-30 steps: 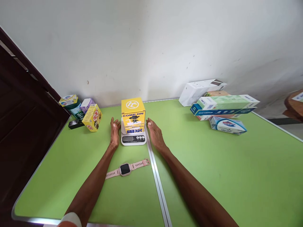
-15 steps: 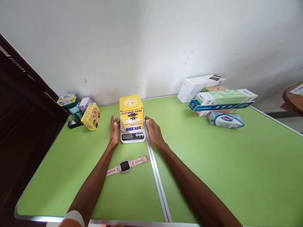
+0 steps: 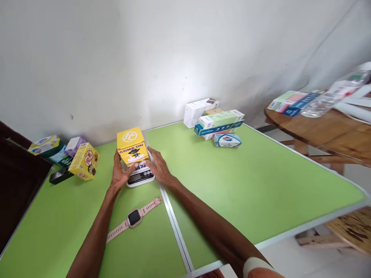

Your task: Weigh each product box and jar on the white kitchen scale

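Observation:
A yellow box printed "COME ON" stands on a white kitchen scale with a small dark display. My left hand presses against its left side, thumb across the lower front. From the right, my right hand holds it with the thumb on the front and fingers along the side. The far fingers are partly hidden by the box. Nearer to me lies a pink-strapped smartwatch, face up on the green table.
At left stand a yellow snack box, a purple box, a green container and a black box. Several cartons are stacked by the wall, a toothpaste-like box before them. A round wooden table bears a plastic bottle.
Both hands have closed in on the yellow box, with thumbs now on its front. The view has swung right, bringing the wooden table and bottle into sight.

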`<act>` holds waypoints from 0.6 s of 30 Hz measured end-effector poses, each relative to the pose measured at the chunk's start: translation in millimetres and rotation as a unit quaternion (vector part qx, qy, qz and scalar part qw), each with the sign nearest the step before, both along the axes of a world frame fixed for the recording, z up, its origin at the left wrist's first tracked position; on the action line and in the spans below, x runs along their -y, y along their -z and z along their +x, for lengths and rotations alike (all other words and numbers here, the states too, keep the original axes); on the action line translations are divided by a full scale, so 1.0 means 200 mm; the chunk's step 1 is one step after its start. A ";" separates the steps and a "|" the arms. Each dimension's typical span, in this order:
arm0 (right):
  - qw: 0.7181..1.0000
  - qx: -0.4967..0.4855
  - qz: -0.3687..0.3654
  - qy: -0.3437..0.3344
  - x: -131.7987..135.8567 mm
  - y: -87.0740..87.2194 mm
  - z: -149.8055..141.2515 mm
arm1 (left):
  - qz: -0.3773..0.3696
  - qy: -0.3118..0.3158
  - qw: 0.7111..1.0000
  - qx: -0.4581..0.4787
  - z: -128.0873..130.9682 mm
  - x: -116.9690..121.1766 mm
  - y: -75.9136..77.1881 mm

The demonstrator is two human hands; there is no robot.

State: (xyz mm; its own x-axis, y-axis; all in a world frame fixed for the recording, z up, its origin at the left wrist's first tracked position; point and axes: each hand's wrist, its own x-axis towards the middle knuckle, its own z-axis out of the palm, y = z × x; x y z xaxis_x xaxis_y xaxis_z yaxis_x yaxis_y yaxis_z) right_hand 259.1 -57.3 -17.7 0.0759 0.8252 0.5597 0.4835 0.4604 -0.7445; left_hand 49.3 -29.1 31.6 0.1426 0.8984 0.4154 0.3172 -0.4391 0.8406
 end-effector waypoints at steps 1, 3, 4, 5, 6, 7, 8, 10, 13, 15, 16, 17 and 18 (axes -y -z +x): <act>1.000 0.007 0.007 -0.005 -0.01 -0.01 -0.01 | -0.022 0.005 1.000 -0.009 0.00 -0.01 -0.03; 1.000 0.018 0.015 -0.008 -0.02 -0.03 -0.02 | -0.065 0.016 0.997 -0.027 -0.01 -0.04 -0.09; 1.000 0.023 0.014 -0.008 -0.03 -0.04 -0.02 | -0.080 0.019 0.996 -0.035 -0.01 -0.05 -0.12; 1.000 0.029 0.010 -0.007 -0.03 -0.05 -0.02 | -0.088 0.021 0.995 -0.042 -0.01 -0.06 -0.15; 0.999 0.034 0.005 -0.006 -0.03 -0.07 -0.01 | -0.090 0.024 0.994 -0.048 -0.01 -0.06 -0.18; 0.999 0.037 0.002 -0.005 -0.02 -0.09 0.00 | -0.089 0.027 0.994 -0.052 0.00 -0.06 -0.21; 0.999 0.038 0.001 -0.004 0.00 -0.11 0.02 | -0.085 0.029 0.994 -0.053 0.02 -0.05 -0.24; 0.999 0.033 0.010 -0.002 0.05 -0.16 0.10 | -0.075 0.031 0.995 -0.050 0.09 -0.01 -0.30; 1.000 0.016 0.025 0.002 0.21 -0.23 0.28 | -0.067 0.062 0.995 -0.034 0.27 0.08 -0.33; 1.000 0.007 0.013 0.014 0.37 -0.25 0.44 | -0.067 0.104 0.992 -0.018 0.44 0.16 -0.29; 1.000 0.006 0.000 0.028 0.45 -0.25 0.52 | -0.067 0.127 0.990 -0.008 0.53 0.19 -0.26; 0.999 0.008 -0.016 0.049 0.54 -0.25 0.60 | -0.063 0.148 0.987 -0.001 0.63 0.23 -0.22; 0.997 0.010 -0.034 0.071 0.63 -0.24 0.69 | -0.060 0.171 0.983 0.002 0.72 0.27 -0.18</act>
State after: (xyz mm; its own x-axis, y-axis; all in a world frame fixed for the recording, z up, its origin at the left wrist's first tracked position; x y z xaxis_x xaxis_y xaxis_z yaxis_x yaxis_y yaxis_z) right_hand 396.5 -183.2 30.9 0.1839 0.8429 0.5057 0.5549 0.3356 -0.7612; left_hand 193.7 -82.8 67.4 0.4431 0.8410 0.3104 0.1644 -0.4166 0.8941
